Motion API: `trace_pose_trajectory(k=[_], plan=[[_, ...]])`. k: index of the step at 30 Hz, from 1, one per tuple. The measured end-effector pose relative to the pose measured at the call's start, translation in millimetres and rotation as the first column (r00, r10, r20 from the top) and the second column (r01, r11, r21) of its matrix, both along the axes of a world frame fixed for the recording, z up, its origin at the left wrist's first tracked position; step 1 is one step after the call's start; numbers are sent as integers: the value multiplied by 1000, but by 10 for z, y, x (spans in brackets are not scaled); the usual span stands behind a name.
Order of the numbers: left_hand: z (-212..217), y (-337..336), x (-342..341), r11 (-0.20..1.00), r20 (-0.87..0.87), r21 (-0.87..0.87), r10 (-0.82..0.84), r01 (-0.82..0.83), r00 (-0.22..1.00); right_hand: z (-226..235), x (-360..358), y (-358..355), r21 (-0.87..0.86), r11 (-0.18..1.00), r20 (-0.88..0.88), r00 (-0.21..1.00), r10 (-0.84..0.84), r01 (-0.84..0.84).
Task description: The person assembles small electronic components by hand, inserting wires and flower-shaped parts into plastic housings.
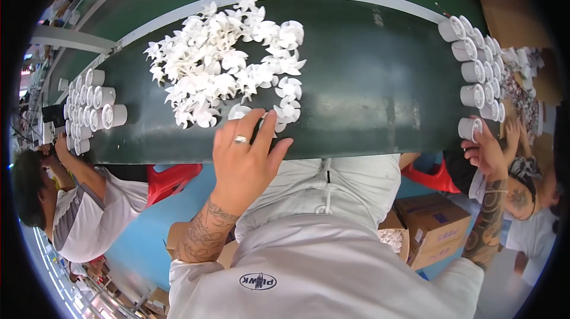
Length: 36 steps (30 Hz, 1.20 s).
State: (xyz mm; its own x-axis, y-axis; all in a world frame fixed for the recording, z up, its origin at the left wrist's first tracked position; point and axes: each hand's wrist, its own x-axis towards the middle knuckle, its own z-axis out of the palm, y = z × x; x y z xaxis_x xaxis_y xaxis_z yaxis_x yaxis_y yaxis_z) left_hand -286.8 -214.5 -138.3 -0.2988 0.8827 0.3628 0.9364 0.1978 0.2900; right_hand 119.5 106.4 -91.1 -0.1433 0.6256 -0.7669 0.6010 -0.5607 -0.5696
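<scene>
White fan blades [202, 52] lie heaped on the dark green belt, with a looser row of them on the right of the heap. At the near end of that row, my left hand [246, 156] reaches over the pieces, palm down. Its fingers are apart, with the tips touching or just above a fan blade [287, 111]; a ring shows on one finger. Far out to the right, my right hand [488, 150] has its fingers on a white cup-shaped piece [469, 129] at the near end of the stacked group there. Part of its grip is hidden.
White cup-shaped pieces [472, 71] stand in rows at the belt's right, and more [95, 102] at its left. Co-workers sit on both sides. Red stools [169, 179] and cardboard boxes [433, 227] are below the belt [356, 81].
</scene>
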Motion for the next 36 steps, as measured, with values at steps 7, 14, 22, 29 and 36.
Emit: trace_pose_trajectory(k=[7, 14, 22, 29, 36], plan=[[-89, 42, 58, 993, 191, -70, -81, 96, 978, -97, 186, -232, -137, 978, -340, 920, -194, 156], [109, -98, 350, 995, 907, 36, 7, -96, 421, -406, -648, -1253, -266, 924, -751, 542, -378, 276], [297, 232, 810, 824, 912, 355, -409, 440, 29, -897, -1095, -2389, -575, 412, -395, -202, -896, -707], [157, 193, 996, 699, 605, 507, -706, 504, 370, -1275, -1306, -2651, -81, -106, -127, 116, -985, -991], [75, 28, 1040, 758, 671, 492, -644, 429, 368, -1214, -1015, -2685, -306, -412, -45, 445, -894, -858]])
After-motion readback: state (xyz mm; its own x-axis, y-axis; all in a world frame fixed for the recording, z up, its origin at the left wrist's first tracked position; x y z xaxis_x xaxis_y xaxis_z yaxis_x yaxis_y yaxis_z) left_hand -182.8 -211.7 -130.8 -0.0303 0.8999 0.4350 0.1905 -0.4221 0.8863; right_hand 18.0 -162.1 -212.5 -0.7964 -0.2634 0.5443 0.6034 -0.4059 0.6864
